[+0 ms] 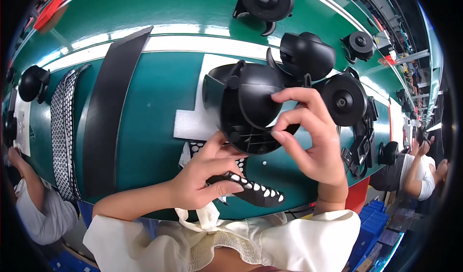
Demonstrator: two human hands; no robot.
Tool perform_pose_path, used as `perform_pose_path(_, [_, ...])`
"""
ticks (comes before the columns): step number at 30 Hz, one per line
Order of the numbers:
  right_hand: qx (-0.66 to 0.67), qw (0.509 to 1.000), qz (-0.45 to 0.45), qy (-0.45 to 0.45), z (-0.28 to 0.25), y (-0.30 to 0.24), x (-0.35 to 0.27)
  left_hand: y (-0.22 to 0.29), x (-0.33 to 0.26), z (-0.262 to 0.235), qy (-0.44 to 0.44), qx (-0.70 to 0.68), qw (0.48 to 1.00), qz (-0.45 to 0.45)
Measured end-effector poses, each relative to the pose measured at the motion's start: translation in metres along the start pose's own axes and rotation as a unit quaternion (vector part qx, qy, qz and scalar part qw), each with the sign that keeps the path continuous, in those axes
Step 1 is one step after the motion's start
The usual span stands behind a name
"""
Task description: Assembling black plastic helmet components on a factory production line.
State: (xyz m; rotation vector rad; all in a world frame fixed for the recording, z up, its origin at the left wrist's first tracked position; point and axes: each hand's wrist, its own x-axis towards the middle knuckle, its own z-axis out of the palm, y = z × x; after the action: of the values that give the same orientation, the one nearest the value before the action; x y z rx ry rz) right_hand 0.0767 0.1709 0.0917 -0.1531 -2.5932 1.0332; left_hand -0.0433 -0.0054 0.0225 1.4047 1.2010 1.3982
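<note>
A glossy black rounded housing, with an opening and ribs inside, sits in front of me on the bench. My left hand is closed on a black strip with white dots, its thumb on top, just below the housing. My right hand is at the housing's right side, index fingertip against the rounded shell. Its thumb and middle fingertip come together at the opening's edge; anything between them is too small to make out. One loose white dot lies on the bench near the housing.
More black housings stand beyond and to the right, one on the green belt. Left lie a long black strip and dotted sheets. Black parts are piled at right. Blue crates stand below; other people sit on both sides.
</note>
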Motion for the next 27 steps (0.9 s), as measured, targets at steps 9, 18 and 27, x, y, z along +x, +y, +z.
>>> perform_pose_path(9, [-0.018,0.999,-0.02,-0.037,-0.004,0.007,-0.003,-0.01,0.0,0.012,0.034,-0.121,0.992,-0.003])
perform_pose_path(18, [-0.057,0.995,0.009,-0.087,-0.013,-0.001,0.009,-0.01,0.0,0.015,0.062,-0.116,0.991,0.01])
perform_pose_path(27, [-0.086,0.994,-0.069,0.004,0.001,-0.016,-0.021,0.023,-0.001,0.017,0.155,0.017,0.979,-0.129])
